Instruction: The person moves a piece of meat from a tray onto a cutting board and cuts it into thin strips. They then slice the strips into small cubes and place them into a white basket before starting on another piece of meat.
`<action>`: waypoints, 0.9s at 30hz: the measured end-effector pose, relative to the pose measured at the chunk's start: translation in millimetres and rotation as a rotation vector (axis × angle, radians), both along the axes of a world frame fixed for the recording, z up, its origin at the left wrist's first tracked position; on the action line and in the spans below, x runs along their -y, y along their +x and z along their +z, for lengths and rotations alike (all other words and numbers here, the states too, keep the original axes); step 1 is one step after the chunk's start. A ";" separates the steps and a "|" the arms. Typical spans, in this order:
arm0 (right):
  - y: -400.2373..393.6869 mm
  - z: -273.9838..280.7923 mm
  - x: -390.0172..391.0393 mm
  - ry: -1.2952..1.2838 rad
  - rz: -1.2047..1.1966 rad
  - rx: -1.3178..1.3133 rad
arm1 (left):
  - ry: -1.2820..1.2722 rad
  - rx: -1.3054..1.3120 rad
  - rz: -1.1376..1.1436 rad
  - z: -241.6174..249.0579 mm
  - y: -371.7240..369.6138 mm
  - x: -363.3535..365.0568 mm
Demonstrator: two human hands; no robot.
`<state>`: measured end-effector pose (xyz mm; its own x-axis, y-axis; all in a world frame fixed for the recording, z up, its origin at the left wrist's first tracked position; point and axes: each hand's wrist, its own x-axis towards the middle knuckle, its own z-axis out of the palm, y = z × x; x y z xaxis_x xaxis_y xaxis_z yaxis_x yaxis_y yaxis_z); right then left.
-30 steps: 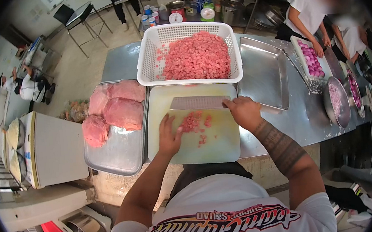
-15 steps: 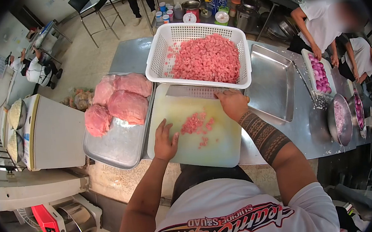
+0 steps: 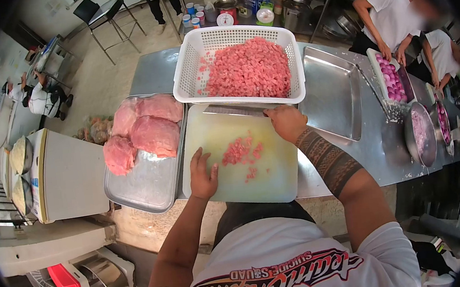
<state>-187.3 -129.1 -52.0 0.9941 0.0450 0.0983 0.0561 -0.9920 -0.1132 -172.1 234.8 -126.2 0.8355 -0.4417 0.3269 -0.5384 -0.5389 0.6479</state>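
My right hand (image 3: 288, 122) is closed around the handle of a wide-bladed knife (image 3: 232, 111). The blade points left along the far edge of the cutting board (image 3: 223, 187), just in front of the white basket. My left hand (image 3: 203, 174) lies with fingers apart at the board's left side, holding nothing. Between the hands sits a small heap of diced raw meat (image 3: 237, 151), with a few bits scattered nearer to me. Beyond the board, the perforated white basket (image 3: 242, 99) holds a large pile of diced meat (image 3: 250, 67).
To the left, a metal tray (image 3: 140, 193) carries several large pieces of raw meat (image 3: 154, 134). A shallow metal pan (image 3: 330, 100) stands right of the basket, with a long thin tool (image 3: 372, 94) beside it. Co-workers handle purple onions (image 3: 391, 78) near a metal bowl (image 3: 421, 135).
The knife blade has tilted, so its face looks narrower than before. My left hand stays on the board. The whole view has shifted slightly.
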 end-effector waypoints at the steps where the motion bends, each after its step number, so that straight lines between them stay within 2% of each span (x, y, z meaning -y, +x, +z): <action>1: -7.9 8.7 -2.7 -0.018 -0.008 -0.061 | -0.019 -0.013 0.004 -0.2 2.0 -1.1; 5: -64.9 31.8 -17.2 0.011 0.020 -0.180 | -0.102 -0.008 0.055 1.9 7.7 -2.6; 7: -101.3 33.7 -23.3 0.164 -0.061 -0.180 | -0.064 -0.028 0.024 2.0 11.3 -0.7; 10: -160.1 31.7 -22.6 0.381 -0.212 -0.200 | 0.182 0.023 -0.091 12.4 15.0 19.6; 13: -210.4 29.1 -24.2 1.015 -0.529 -0.231 | 0.271 0.067 -0.243 7.4 28.1 49.1; 16: -240.0 25.8 -30.3 1.150 -0.758 -0.320 | 0.196 0.043 -0.486 4.1 31.2 84.7; 17: -250.9 4.9 -30.8 1.255 -0.761 -0.304 | 0.222 0.071 -0.520 4.4 24.0 93.9; 20: -238.1 8.3 -61.0 1.310 -0.819 -0.311 | 0.265 0.111 -0.587 13.2 5.6 107.8; 21: -228.4 7.6 -71.2 1.245 -0.771 -0.326 | 0.261 0.097 -0.590 13.2 4.3 107.1; 24: -195.3 -15.7 -116.9 1.458 -0.743 -0.264 | 0.211 0.067 -0.581 23.8 -4.7 101.6; 27: -160.8 -37.6 -169.5 1.347 -0.660 -0.252 | 0.097 0.096 -0.508 20.5 -10.8 94.6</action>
<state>-348.0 40.4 -89.6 0.7966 -0.3821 -0.4684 -0.5012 0.0157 -0.8652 -182.8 140.2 -105.6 0.4760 -0.8155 0.3293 -0.8021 -0.2489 0.5429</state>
